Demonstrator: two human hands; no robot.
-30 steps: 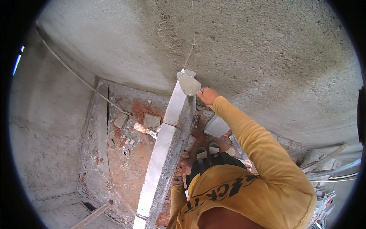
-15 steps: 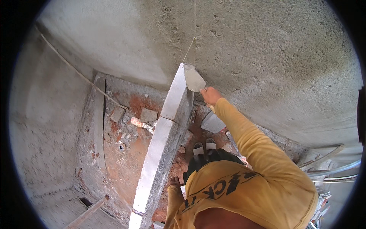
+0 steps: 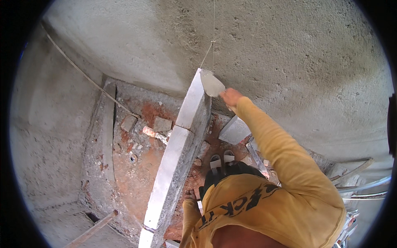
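A pointed masonry trowel is gripped in my right hand, its arm stretched forward. The blade lies against the far end of a low block wall, on its right side, close to the plastered wall. A thin string is tied there and runs up from the wall's end. My left hand hangs low by my body, right of the low wall. Its fingers are curled; a dark thing shows beside them, too small to name.
Plastered walls rise ahead and at the left. Left of the low wall, broken bricks and a capped pipe lie on reddish soil. A pale block and a long metal bar lie ahead of my feet. Hoses and poles are at the right.
The trowel has shifted slightly up and its blade has turned a little against the wall's end. My right hand has moved slightly right and up. The left hand stays low.
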